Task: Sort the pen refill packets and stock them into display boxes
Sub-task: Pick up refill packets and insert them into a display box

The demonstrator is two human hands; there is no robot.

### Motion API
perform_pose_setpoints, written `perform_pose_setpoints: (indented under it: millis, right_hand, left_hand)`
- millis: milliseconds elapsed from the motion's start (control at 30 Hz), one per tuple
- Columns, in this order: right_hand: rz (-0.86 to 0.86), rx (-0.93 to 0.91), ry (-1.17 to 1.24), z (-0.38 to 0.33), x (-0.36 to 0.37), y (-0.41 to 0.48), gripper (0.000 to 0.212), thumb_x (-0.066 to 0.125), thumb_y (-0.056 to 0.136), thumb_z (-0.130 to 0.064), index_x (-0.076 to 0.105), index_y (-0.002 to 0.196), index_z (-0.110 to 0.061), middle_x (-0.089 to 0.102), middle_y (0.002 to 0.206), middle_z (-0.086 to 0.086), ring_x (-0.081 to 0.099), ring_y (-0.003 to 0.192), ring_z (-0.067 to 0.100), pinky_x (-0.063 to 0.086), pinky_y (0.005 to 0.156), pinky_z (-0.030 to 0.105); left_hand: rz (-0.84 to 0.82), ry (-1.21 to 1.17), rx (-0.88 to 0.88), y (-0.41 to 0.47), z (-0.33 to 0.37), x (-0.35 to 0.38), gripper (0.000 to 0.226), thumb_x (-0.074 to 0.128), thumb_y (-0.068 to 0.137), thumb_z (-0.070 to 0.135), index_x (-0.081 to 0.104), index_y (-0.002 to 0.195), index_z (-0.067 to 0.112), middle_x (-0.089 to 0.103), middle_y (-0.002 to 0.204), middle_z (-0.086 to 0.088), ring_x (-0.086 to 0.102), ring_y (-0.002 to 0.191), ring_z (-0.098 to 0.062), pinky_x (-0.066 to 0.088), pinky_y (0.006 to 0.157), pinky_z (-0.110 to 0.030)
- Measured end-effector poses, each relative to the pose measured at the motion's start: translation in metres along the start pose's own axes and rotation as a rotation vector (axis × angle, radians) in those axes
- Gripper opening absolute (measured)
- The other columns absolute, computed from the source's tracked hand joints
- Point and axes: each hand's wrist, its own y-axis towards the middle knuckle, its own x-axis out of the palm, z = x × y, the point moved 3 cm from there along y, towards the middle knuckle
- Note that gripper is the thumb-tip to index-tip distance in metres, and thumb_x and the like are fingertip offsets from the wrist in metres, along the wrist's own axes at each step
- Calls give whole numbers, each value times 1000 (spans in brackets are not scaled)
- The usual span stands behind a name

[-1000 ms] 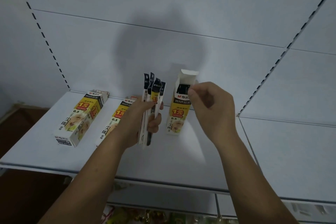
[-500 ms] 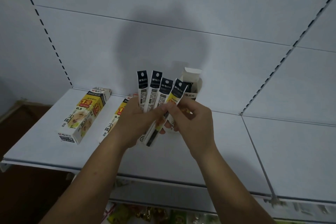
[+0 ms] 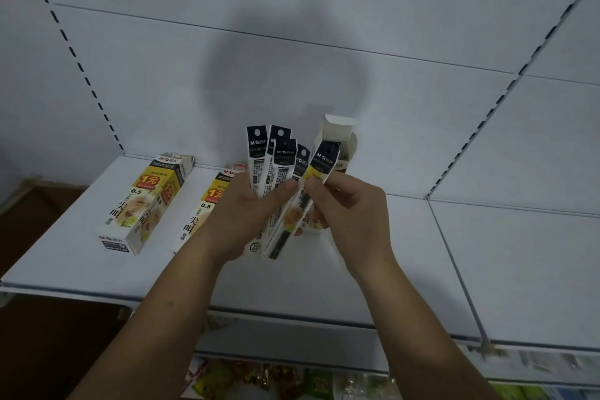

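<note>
My left hand (image 3: 242, 214) grips a fan of several long pen refill packets (image 3: 271, 166), white with black tops, held upright above the shelf. My right hand (image 3: 349, 208) pinches the rightmost packet (image 3: 321, 162), which has a yellow band, and holds it slightly apart from the fan. Behind the hands an open display box (image 3: 344, 143) stands upright with its top flap raised. Two more display boxes, yellow and white, lie flat on the shelf: one at the left (image 3: 146, 204), one (image 3: 207, 204) partly hidden by my left hand.
The white metal shelf (image 3: 81, 256) has a white back wall with slotted uprights. To the right a second shelf panel (image 3: 519, 269) adjoins it. Coloured packaged goods (image 3: 259, 380) show on a lower shelf beneath the front edge.
My right hand came from the open box to the fan of packets and took hold of the rightmost one, drawing it a little to the right. The fan has spread wider.
</note>
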Motion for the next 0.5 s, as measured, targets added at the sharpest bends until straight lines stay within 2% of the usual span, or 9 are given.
perform_pose_setpoints:
  millis: [67, 167, 267, 333, 433, 500]
  right_hand:
    - [-18, 7, -7, 1, 0, 0, 11, 72, 97, -17, 81, 98, -12, 75, 82, 12, 60, 59, 13, 49, 55, 20]
    - [-53, 23, -23, 1, 0, -1, 11, 71, 98, -20, 81, 97, -15, 74, 80, 14, 61, 61, 16, 48, 55, 22]
    - [-58, 2, -58, 2, 1, -1, 11, 70, 99, -23, 81, 97, -23, 76, 84, 13, 67, 71, 34, 54, 60, 39]
    - [-42, 4, -63, 4, 0, -1, 12, 69, 99, -24, 81, 98, -20, 76, 86, 14, 70, 77, 37, 56, 62, 38]
    - [-16, -1, -79, 4, -2, -2, 16, 69, 99, -19, 80, 89, -15, 73, 83, 17, 64, 67, 24, 50, 58, 27]
    - [-18, -6, -81, 4, -2, -3, 14, 69, 99, -19, 81, 91, -20, 74, 85, 14, 65, 68, 26, 51, 60, 30]
  left_hand:
    - [-23, 14, 4, 0, 0, 1, 28, 68, 92, 35, 73, 113, 19, 81, 102, -10, 79, 89, -32, 61, 86, -60]
    - [-11, 20, 23, -1, 2, 1, 33, 70, 88, 33, 73, 113, 11, 81, 100, -9, 79, 91, -28, 63, 82, -45]
    - [18, -23, 29, 0, 1, 2, 27, 73, 88, 26, 73, 109, 8, 81, 97, -8, 80, 89, -26, 62, 71, -32]
    - [51, -47, 16, 0, 0, 2, 22, 72, 92, 22, 73, 110, 9, 82, 99, -7, 80, 91, -26, 64, 73, -34]
    - [59, -42, -2, 0, 1, 4, 12, 68, 99, 22, 77, 105, 19, 82, 100, -5, 80, 93, -23, 65, 80, -39]
    - [16, 2, -6, -1, 1, 4, 14, 66, 99, 26, 79, 96, 28, 82, 97, -4, 80, 90, -23, 66, 78, -39]
